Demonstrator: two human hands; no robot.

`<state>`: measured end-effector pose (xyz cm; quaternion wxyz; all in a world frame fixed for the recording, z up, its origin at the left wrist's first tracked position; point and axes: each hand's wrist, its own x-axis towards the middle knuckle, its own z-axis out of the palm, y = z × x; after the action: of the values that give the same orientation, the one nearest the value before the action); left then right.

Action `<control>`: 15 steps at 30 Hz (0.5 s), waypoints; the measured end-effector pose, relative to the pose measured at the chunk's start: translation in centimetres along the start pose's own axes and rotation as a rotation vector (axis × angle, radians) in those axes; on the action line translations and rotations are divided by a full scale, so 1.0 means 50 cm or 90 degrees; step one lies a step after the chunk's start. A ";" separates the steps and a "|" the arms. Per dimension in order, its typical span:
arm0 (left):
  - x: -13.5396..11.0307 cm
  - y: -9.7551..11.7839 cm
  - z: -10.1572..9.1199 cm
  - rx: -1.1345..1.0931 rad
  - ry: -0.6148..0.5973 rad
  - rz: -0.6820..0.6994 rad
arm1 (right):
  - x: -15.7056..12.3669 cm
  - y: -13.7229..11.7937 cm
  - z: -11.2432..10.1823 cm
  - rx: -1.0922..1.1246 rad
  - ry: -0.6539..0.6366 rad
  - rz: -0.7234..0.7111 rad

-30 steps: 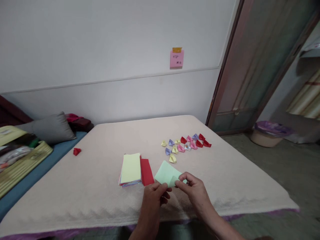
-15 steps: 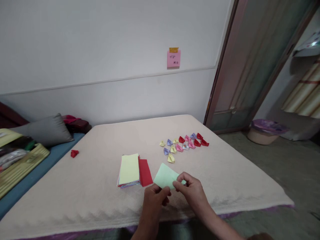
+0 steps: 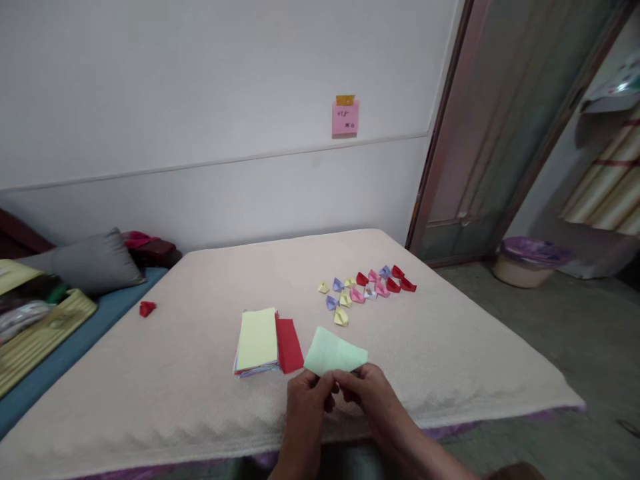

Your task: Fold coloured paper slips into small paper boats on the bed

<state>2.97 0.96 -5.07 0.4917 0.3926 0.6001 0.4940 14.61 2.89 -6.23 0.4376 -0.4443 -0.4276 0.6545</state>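
Observation:
Both hands pinch the near edge of a pale green paper sheet [image 3: 333, 353] just above the cloth-covered table [image 3: 200, 393]. My left hand [image 3: 306, 400] grips its near left corner with closed fingers. My right hand [image 3: 367, 393] holds the near edge beside it, fingers closed, and the two hands touch. A stack of coloured paper [image 3: 257, 341] with a yellow top sheet lies left of the green sheet, and a red strip [image 3: 289, 345] lies against the stack's right side. Several small folded paper pieces [image 3: 367, 288] in yellow, purple, pink and red sit farther back on the right.
A lone red folded piece [image 3: 147, 308] lies at the table's left. A grey cushion [image 3: 93, 262] and a yellow basket [image 3: 35, 333] sit on a blue surface at far left. A pink note [image 3: 345, 117] hangs on the wall. A basin [image 3: 530, 261] stands on the floor by the door.
My right hand has slid left along the green sheet's near edge until it meets my left hand. The sheet's folded-up corner is now flat.

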 end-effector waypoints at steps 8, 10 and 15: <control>0.010 -0.014 -0.008 -0.011 0.007 -0.005 | 0.012 -0.005 -0.024 0.055 0.064 -0.036; 0.011 -0.013 -0.012 -0.009 0.008 -0.008 | 0.014 -0.009 -0.031 0.051 0.071 -0.047; 0.018 -0.012 -0.021 -0.033 0.012 0.005 | 0.012 -0.019 -0.038 0.034 0.083 -0.055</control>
<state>1.77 1.46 -5.78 0.4939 0.3775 0.5903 0.5149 16.49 4.03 -5.88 0.5042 -0.4550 -0.3994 0.6158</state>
